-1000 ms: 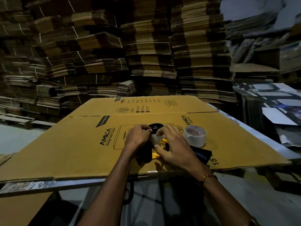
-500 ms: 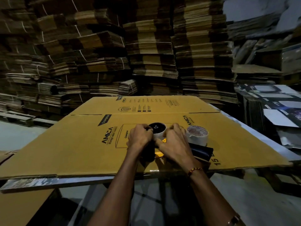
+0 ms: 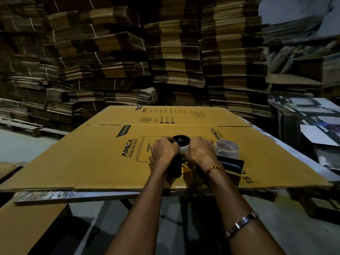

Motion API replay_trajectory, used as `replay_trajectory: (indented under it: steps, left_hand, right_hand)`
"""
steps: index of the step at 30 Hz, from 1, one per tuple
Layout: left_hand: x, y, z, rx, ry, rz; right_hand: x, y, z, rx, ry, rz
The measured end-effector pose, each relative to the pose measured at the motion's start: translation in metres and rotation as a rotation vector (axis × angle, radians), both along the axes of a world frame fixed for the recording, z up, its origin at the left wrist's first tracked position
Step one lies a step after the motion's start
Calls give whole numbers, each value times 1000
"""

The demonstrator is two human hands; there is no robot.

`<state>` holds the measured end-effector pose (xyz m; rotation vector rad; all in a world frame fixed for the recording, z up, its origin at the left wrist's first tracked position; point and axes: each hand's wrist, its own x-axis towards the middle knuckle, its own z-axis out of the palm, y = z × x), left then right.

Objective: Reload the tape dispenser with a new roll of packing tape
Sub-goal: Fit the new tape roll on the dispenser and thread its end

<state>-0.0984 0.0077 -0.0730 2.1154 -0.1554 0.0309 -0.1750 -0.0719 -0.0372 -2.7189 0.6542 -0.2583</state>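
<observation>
A: We note the dispenser (image 3: 175,165) lying flat on the carton (image 3: 103,162), hub (image 3: 181,141) at the far end, handle towards us. Left hand (image 3: 164,150) and right hand (image 3: 199,152) curl round a white ring on the hub, one each side.

B: New or spent ring?

A: We cannot tell. A full roll (image 3: 227,149) stands just right of the right hand, axis upright, so that hand is nearer.

B: Containers?

A: None open; the carton is folded flat. A dark wallet-like item (image 3: 232,163) lies beside the roll.
</observation>
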Motion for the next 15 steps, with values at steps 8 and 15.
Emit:
replay_trajectory:
  steps: [8, 15]
  left_hand:
    - [-4, 2, 0, -61, -13, 39]
    - [-6, 1, 1, -106, -5, 101]
  right_hand:
    - [-3, 8, -9, -69, -82, -49]
    - [-2, 4, -18, -67, -92, 9]
